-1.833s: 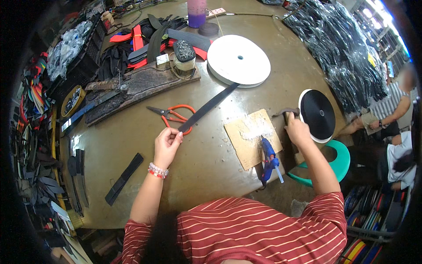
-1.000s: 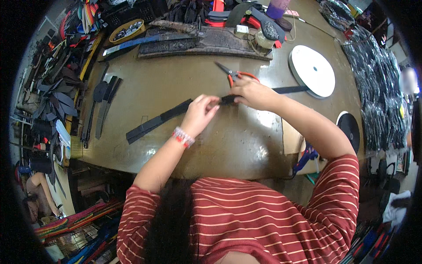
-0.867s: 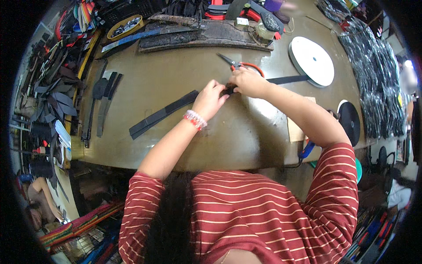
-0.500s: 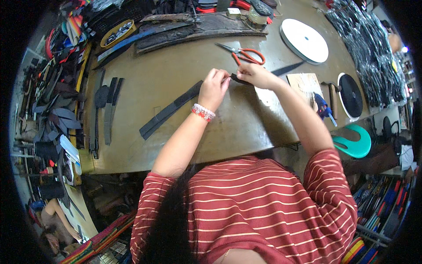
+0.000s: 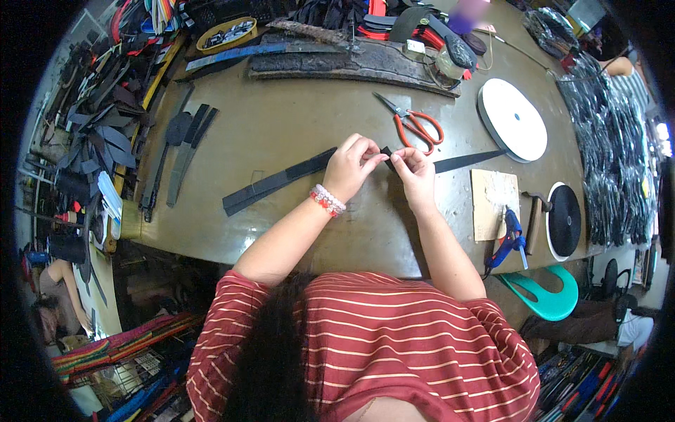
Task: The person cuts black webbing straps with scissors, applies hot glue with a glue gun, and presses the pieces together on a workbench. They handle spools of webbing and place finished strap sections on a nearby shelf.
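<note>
Over the middle of the table, my left hand [image 5: 347, 170] and my right hand [image 5: 413, 172] are close together. Both pinch a short end of black strap [image 5: 387, 156] between thumb and fingers. Left of my left hand lie dark flat strips [image 5: 274, 183], partly overlapping, their upper end hidden behind that hand. From behind my right hand a black band [image 5: 470, 160] runs toward a large white reel [image 5: 515, 119]. Whether it joins the piece I hold cannot be seen. Scissors with red handles [image 5: 420, 131] lie partly opened just beyond my right hand.
A blue glue gun [image 5: 508, 243] rests by a cardboard piece [image 5: 485, 204]; a hammer [image 5: 533, 225] and black roll [image 5: 564, 221] lie beside them. Dark strips [image 5: 184, 155] lie left. A long worn block [image 5: 351, 65] and yellow basket [image 5: 211, 46] stand behind. A teal stool [image 5: 552, 306] stands below the edge.
My right forearm has swung inward, and its fingertips now point up beside my left hand. Both hands still grip the black strap. The whole view has shifted slightly.
</note>
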Action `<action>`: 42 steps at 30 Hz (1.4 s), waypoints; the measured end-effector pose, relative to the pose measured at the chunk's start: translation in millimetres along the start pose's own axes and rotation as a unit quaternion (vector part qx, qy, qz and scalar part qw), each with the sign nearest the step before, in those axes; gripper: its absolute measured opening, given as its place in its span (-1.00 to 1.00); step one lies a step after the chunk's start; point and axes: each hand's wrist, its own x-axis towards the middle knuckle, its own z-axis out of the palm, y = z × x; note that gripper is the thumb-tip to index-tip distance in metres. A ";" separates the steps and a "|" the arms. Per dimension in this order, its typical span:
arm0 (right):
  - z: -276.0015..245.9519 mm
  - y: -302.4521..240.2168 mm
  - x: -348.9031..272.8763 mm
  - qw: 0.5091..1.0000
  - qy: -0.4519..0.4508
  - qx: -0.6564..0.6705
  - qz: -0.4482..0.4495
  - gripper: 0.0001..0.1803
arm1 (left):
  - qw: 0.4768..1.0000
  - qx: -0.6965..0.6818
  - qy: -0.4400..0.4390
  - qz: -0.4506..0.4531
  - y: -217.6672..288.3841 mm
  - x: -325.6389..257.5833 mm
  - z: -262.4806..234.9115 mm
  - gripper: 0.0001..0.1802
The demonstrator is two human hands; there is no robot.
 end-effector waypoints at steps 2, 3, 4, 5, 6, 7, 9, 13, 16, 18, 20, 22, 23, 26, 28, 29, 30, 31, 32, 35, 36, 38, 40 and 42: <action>-0.2 -0.2 -0.4 0.999 0.002 0.034 0.020 -0.92 | 0.999 -0.007 0.010 0.033 -1.2 -1.1 1.8 -0.79; 0.0 0.3 -0.3 0.999 0.010 0.041 0.007 -0.92 | 0.999 -0.013 0.014 0.040 -1.3 -2.0 2.5 -0.79; -0.3 1.0 0.0 0.999 0.013 0.047 0.004 -0.91 | 0.999 -0.009 0.000 0.036 -1.2 -2.9 3.6 -0.80; -0.1 1.9 0.2 0.998 0.015 0.057 -0.003 -0.91 | 0.999 -0.009 -0.011 0.039 -1.3 -3.1 4.0 -0.80; -0.4 2.7 0.7 0.998 0.007 0.068 -0.002 -0.91 | 0.999 -0.010 -0.026 0.044 -1.6 -3.1 4.5 -0.81; -0.3 3.7 1.1 0.998 0.005 0.061 0.000 -0.92 | 0.998 -0.043 -0.036 0.001 -2.3 -2.7 4.9 -0.82; 0.1 5.5 1.7 0.998 0.006 0.059 -0.015 -0.92 | 0.987 -0.110 -0.065 -0.096 -5.0 -1.6 5.6 -0.84; 0.9 7.3 1.9 0.999 0.009 0.047 -0.005 -0.93 | 0.997 -0.040 -0.069 -0.012 -10.4 -2.2 9.0 -0.90; -0.1 6.3 0.6 1.000 0.015 0.015 0.002 -0.92 | 0.996 0.022 -0.049 0.066 -11.6 6.3 10.2 -0.93; -0.9 4.6 -1.6 0.999 0.028 -0.020 -0.012 -0.93 | 0.995 0.052 -0.051 0.069 -13.4 25.5 10.3 -0.94; -0.5 2.6 -4.9 0.998 0.038 -0.047 -0.023 -0.92 | 0.995 0.077 0.027 0.058 -22.4 69.2 8.9 -0.93; 1.4 0.5 -8.6 0.993 0.047 -0.102 -0.031 -0.91 | 0.985 0.096 0.060 0.133 -37.0 127.6 14.5 -0.88; 2.5 -0.5 -9.9 0.979 0.043 -0.188 -0.070 -0.92 | 0.977 0.114 0.034 0.178 -45.7 156.7 21.6 -0.85; 4.4 -3.1 -10.1 0.941 0.008 -0.303 -0.152 -0.89 | 0.947 0.283 -0.097 0.116 -67.4 225.4 49.4 -0.78; 3.2 -4.8 -8.1 0.926 -0.027 -0.346 -0.149 -0.86 | 0.923 0.347 -0.144 0.082 -69.4 247.0 61.1 -0.74; 1.3 -5.7 -6.9 0.914 -0.028 -0.367 -0.172 -0.85 | 0.921 0.354 -0.149 0.064 -66.5 246.7 60.0 -0.73; 0.0 -6.1 -6.2 0.903 -0.032 -0.389 -0.180 -0.85 | 0.916 0.364 -0.163 0.035 -60.4 242.6 54.5 -0.71; -2.2 -6.6 -6.4 0.891 -0.038 -0.414 -0.183 -0.84 | 0.939 0.312 -0.120 0.074 -51.7 233.1 43.5 -0.70; -3.4 -6.6 -6.3 0.881 -0.049 -0.441 -0.167 -0.82 | 0.956 0.263 -0.085 0.101 -42.9 214.2 26.9 -0.69; -5.0 -4.8 -9.4 0.846 -0.048 -0.489 -0.207 -0.81 | 0.984 0.153 -0.075 0.061 -21.8 134.2 -44.4 -0.67; -4.9 -3.8 -10.0 0.842 -0.056 -0.501 -0.193 -0.81 | 0.975 0.172 -0.140 0.005 -18.9 102.0 -70.6 -0.65; -1.9 -0.8 -9.9 0.839 -0.059 -0.506 -0.190 -0.82 | 0.954 0.200 -0.216 -0.056 -20.5 41.7 -112.4 -0.63; 2.8 1.6 -9.2 0.840 -0.041 -0.501 -0.203 -0.88 | 0.939 0.245 -0.233 -0.062 -26.6 -8.2 -134.1 -0.61; 7.8 3.9 -6.9 0.843 -0.068 -0.500 -0.187 -0.87 | 0.945 0.260 -0.196 -0.023 -34.0 -34.2 -140.5 -0.61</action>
